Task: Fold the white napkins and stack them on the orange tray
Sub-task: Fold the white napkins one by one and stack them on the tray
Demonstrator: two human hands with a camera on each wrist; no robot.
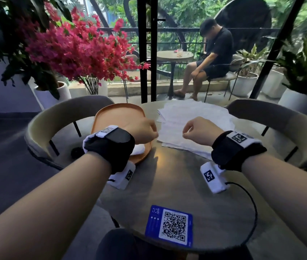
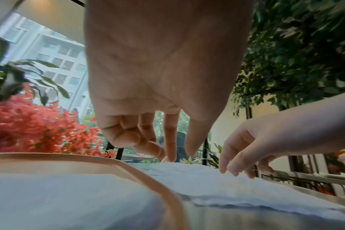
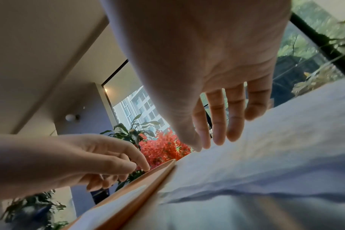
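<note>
The orange tray [image 1: 119, 113] lies on the left of the round table, with one folded white napkin [image 1: 139, 149] on its near end, partly hidden by my left wrist. A pile of flat white napkins [image 1: 192, 113] lies to its right. My left hand [image 1: 153, 133] hovers over the tray's right rim [image 2: 128, 165], fingers [image 2: 170, 147] hanging loosely and holding nothing. My right hand [image 1: 185, 133] hovers over the pile's near part [image 3: 266, 147]. Its fingers [image 3: 219, 132] point down just above the cloth and are empty too.
A blue QR card [image 1: 169, 226] lies near the table's front edge, and a black cable [image 1: 250, 203] loops at the right. Curved chairs stand left [image 1: 55, 117] and right [image 1: 280, 117]. Pink flowers [image 1: 77, 49] stand behind the table, and a seated person [image 1: 214, 53] is on the balcony beyond.
</note>
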